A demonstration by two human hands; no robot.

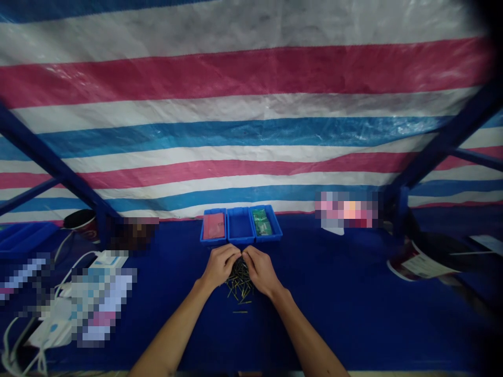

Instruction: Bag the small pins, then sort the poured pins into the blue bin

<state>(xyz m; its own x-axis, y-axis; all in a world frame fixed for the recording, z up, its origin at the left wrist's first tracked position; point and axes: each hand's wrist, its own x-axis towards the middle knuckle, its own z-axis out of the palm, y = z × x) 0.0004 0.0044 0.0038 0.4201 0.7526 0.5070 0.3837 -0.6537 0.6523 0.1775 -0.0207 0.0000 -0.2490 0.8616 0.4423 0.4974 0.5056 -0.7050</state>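
Note:
My left hand (220,265) and my right hand (261,270) hang close together, fingertips meeting above a loose heap of thin dark pins with gold-coloured ends (239,288). The curled fingers hide whatever lies between them, and the top of the heap sits just beneath them. One stray pin (239,312) lies nearer me. Just beyond my hands stand several blue plastic bins (240,241) side by side. The left one holds a flat pink item (214,225), and the right one holds a green packet (262,222).
A blue tabletop (334,314) spreads around my hands, backed by a striped tarpaulin (251,78) and dark blue frame bars (47,157). White cables and a white device (108,259) lie at the left. A dark round bucket (424,256) with a label stands at the right.

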